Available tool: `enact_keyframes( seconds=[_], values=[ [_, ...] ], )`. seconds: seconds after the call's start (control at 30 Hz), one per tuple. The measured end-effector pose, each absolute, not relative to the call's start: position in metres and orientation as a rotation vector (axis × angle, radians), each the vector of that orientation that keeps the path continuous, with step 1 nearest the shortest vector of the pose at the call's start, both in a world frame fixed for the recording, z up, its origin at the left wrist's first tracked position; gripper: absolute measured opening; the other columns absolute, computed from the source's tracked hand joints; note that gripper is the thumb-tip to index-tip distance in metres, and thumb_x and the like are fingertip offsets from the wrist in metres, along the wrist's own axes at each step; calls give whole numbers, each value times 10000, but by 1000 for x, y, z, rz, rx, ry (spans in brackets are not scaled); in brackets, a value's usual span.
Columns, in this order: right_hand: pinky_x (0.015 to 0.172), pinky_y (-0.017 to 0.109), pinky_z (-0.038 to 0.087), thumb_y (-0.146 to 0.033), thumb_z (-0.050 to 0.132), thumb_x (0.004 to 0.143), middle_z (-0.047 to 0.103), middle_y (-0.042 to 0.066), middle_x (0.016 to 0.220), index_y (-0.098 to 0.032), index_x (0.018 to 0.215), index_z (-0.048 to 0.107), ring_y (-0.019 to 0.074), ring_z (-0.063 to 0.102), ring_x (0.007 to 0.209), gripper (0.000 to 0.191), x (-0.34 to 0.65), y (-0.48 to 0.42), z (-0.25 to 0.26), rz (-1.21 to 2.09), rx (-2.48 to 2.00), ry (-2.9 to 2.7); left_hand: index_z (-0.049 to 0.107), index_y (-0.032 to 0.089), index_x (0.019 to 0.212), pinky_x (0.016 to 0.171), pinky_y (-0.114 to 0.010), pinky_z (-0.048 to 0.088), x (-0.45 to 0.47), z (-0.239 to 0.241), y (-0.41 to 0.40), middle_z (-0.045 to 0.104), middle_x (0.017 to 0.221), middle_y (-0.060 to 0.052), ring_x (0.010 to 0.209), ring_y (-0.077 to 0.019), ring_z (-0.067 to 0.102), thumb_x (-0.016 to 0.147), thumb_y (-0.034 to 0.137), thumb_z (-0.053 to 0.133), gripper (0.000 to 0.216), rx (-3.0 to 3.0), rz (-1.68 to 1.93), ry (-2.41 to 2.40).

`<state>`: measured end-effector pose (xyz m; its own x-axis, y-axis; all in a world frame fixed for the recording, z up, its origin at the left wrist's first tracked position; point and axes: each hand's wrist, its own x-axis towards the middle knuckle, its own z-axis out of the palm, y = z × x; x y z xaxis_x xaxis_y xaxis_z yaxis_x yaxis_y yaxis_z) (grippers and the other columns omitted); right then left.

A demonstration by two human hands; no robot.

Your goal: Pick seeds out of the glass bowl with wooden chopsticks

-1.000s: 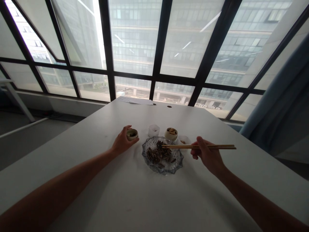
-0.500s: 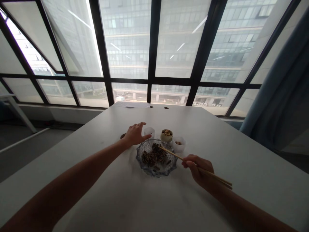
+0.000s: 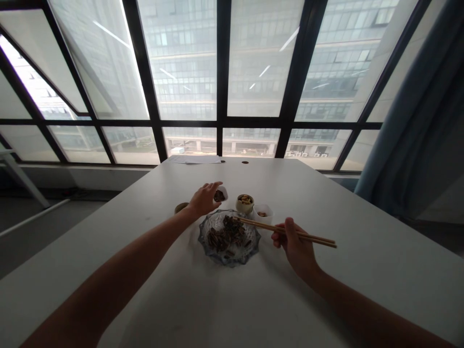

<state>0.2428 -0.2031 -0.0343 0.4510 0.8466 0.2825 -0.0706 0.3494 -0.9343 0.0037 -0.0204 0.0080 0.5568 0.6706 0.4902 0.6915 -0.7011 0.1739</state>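
My left hand [image 3: 206,199] grips a small white cup [image 3: 225,193] behind the glass plate. The cup tilts toward me, and dark pieces show inside it. In my right hand [image 3: 295,244] is a pair of chopsticks [image 3: 268,226], pointing left with the tips over the plate's far side. The scalloped clear glass plate [image 3: 232,262] bears a heap of dark brown, elongated pieces [image 3: 224,234], piled mostly at its left and back. Whether the chopstick tips pinch a piece is too small to tell.
Behind the plate to the right stand a cream cup [image 3: 244,207] with yellowish pieces and a white cup [image 3: 264,215] with brownish bits. A brown-rimmed cup [image 3: 180,208] is partly behind my left wrist. Papers [image 3: 195,159] lie on the white table's [image 3: 163,299] far edge.
My left hand has closed on the white cup and tilted it, so its dark contents show. My right hand has swung the chopsticks to a flatter angle, the rear ends higher.
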Motion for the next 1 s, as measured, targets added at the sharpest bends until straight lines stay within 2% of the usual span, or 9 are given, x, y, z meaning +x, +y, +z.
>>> enact_keyframes(
  seconds=[0.2,0.3,0.47,0.6,0.77,1.0],
  values=[
    [376,275,467,-750,660,758,636,44,502,-184,706,636,153,557,387,568,242,-204,-34,701,-1059,-910,478,205,1342,1010,-497,488,3,6,-18,660,1233,-136,1172,-325,599,735,240,739,662,-2746,-954,-1205],
    [422,288,496,-685,610,849,663,52,536,-201,716,655,169,593,429,504,245,-213,-30,521,-1091,-1158,467,190,1345,1000,-497,494,4,7,-21,663,1246,-159,1175,-333,611,739,280,749,674,-2764,-980,-1233],
    [550,284,532,-555,623,903,718,61,652,-229,781,717,178,663,569,361,254,-223,-18,130,-874,-1869,448,170,1350,953,-476,520,2,6,-27,689,1213,-174,1099,-327,669,733,358,764,718,-2791,-1088,-1425],
    [566,283,526,-554,555,940,723,66,671,-236,783,716,177,659,576,389,248,-212,-3,7,-939,-1894,441,188,1349,966,-480,513,1,4,-29,692,1229,-164,1098,-319,674,716,339,778,732,-2829,-1120,-1402],
    [555,276,487,-568,533,940,699,48,624,-219,736,687,158,614,530,433,223,-171,27,46,-1056,-1742,449,219,1339,969,-475,518,1,5,-30,696,1227,-144,1101,-314,680,695,334,802,743,-2835,-1150,-1373],
    [483,241,441,-690,572,863,654,34,567,-185,655,645,137,566,504,550,207,-137,53,304,-1107,-1693,448,233,1352,960,-463,525,3,8,-32,702,1216,-133,1101,-315,682,700,349,804,752,-2870,-1100,-1377]
  ],
)
